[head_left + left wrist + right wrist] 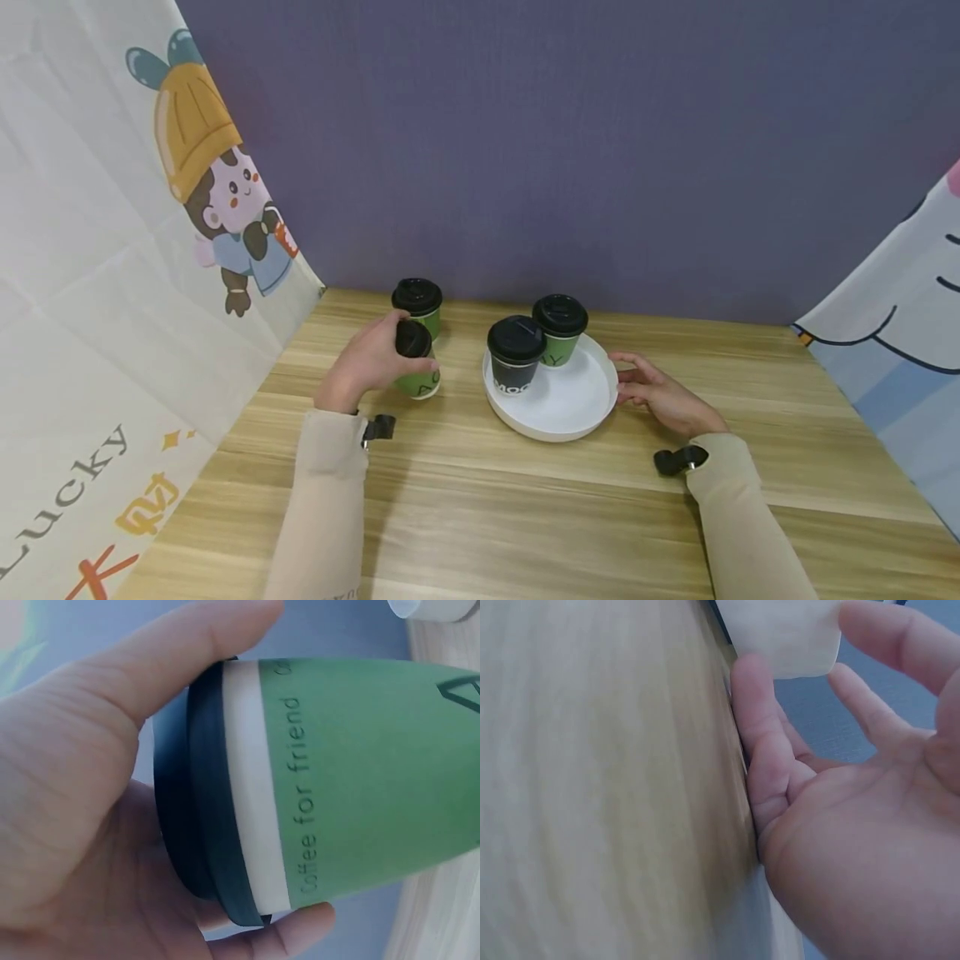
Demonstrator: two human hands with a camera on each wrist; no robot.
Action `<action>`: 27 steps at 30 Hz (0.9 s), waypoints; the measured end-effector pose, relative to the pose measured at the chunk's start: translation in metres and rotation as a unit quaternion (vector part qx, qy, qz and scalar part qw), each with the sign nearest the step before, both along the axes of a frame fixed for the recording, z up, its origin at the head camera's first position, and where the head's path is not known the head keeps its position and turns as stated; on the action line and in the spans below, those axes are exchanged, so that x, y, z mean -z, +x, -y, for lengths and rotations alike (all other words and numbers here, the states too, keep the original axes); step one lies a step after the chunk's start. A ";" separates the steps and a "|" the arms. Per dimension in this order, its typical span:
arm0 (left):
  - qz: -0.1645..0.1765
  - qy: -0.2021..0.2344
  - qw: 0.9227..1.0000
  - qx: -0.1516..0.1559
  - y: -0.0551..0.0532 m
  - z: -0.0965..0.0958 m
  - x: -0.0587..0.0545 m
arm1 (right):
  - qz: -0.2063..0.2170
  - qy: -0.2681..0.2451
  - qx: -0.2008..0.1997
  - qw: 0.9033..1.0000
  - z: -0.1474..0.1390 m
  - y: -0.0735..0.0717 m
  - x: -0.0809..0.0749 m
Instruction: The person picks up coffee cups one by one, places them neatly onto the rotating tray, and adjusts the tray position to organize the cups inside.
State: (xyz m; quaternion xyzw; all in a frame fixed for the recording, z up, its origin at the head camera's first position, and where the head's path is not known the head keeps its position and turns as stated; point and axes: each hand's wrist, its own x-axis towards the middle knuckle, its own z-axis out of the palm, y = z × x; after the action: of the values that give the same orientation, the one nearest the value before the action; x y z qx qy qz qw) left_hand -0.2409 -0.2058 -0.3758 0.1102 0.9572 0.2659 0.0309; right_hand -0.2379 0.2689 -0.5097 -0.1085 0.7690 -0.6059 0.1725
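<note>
My left hand [375, 354] grips a green paper coffee cup [360, 780] by its black lid [199, 802], thumb on one side and fingers on the other. Another green cup with a black lid [417, 297] stands just behind it. To the right is a round white tray [573, 408] with a low wall. On the tray, a dark grey cup [514, 372] and a green cup [558, 348] stand upright, both lidded in black. At the tray's right side, my right hand [663, 396] holds the wall between its fingertips [751, 679], close over the table.
The wood-grain table [480, 517] ends at a dark blue-grey backdrop [570, 150]. A white printed cloth [90, 233] hangs along the left side, and another printed cloth [900, 325] borders the right.
</note>
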 end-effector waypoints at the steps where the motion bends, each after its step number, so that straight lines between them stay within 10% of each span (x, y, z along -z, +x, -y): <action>1: -0.002 0.003 1.000 0.000 0.000 -0.001 -0.001 | 0.000 0.000 0.000 1.000 0.000 0.000 0.000; 27: -0.057 0.041 0.997 0.028 0.010 -0.024 -0.012 | -0.006 0.009 -0.004 1.000 0.003 0.001 -0.001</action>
State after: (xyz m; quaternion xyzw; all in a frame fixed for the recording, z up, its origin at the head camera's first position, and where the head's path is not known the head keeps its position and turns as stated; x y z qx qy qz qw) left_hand -0.2308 -0.1815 -0.3643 0.1533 0.9423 0.2970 -0.0209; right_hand -0.2368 0.2656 -0.5083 -0.1132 0.7751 -0.5976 0.1713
